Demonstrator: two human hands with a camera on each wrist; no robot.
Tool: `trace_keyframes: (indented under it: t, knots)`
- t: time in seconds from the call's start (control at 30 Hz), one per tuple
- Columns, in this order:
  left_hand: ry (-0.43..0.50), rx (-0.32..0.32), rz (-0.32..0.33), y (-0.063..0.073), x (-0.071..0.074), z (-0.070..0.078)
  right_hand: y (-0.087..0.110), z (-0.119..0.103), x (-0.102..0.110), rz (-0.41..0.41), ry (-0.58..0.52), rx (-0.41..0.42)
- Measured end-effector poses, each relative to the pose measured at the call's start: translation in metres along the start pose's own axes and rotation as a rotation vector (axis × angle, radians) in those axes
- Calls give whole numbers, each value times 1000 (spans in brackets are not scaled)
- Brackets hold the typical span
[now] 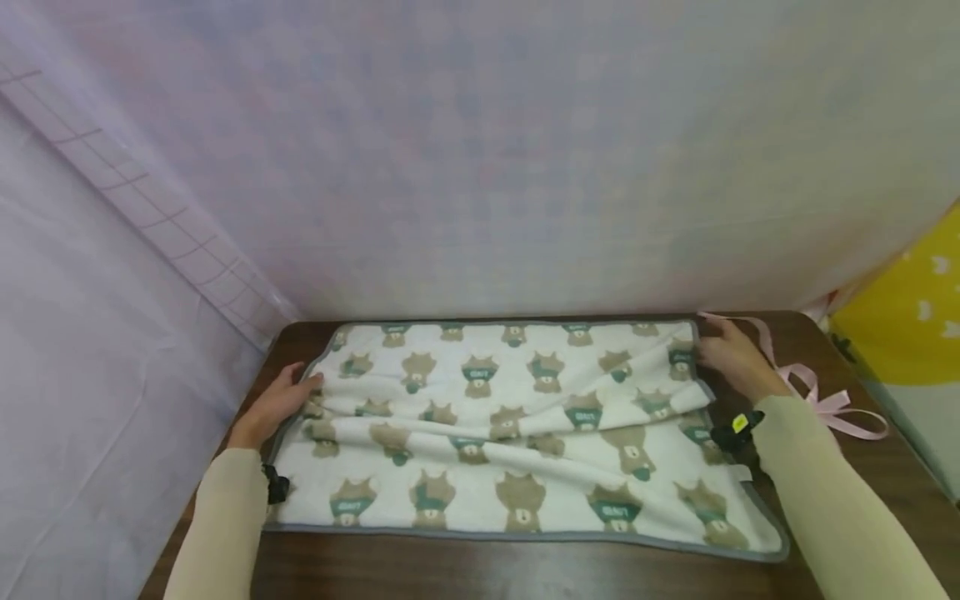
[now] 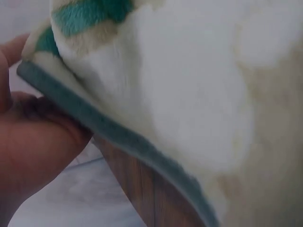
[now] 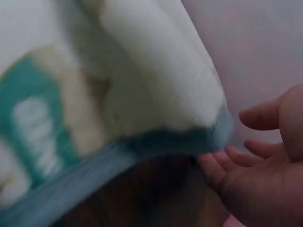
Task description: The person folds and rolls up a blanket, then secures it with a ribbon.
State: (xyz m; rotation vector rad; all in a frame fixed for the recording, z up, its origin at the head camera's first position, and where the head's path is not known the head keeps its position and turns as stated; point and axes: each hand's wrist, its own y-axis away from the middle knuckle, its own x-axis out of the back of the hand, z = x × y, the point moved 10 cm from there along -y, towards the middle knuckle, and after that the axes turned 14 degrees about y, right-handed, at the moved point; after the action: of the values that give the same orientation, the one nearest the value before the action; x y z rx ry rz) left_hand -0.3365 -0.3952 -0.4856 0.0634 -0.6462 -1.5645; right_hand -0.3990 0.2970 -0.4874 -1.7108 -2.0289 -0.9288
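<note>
A white fleece blanket (image 1: 480,500) with brown bears, green details and grey trim lies spread and wrinkled on the brown table. At its left edge, my left hand (image 1: 277,404) grips the blanket; the left wrist view shows the trim raised against that hand (image 2: 42,146), with some fingers hidden behind the cloth. My right hand (image 1: 731,358) is beside the far right corner. In the right wrist view, this hand (image 3: 260,165) has its thumb apart and its fingertips at the underside of the corner trim (image 3: 220,135). Folds run across the blanket's middle.
A pink ribbon (image 1: 828,406) tied in a bow lies on the table (image 1: 525,571), right of the blanket. Pale checked sheeting (image 1: 480,167) rises behind the table, and white sheeting (image 1: 97,375) hangs at the left. Yellow patterned cloth (image 1: 907,317) is at the right.
</note>
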Motion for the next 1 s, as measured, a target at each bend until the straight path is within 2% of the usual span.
trace_keyframes:
  t: [0.17,0.3,0.47,0.73,0.9,1.0]
  knots:
    - [-29,45,-58,11,-3,-9,16,4,-7,-25,43,-6]
    - [-53,54,-46,19,0,-15,31,3,-9,-28,88,28]
    - [-72,61,-42,29,6,-22,56,9,-14,-86,152,-24]
    - [-145,16,-28,39,16,-32,94,21,-22,-148,74,-81]
    - [-101,38,-62,45,17,-42,116,27,-29,-183,70,-102]
    - [-55,61,-81,49,16,-47,125,29,-31,-173,82,-99]
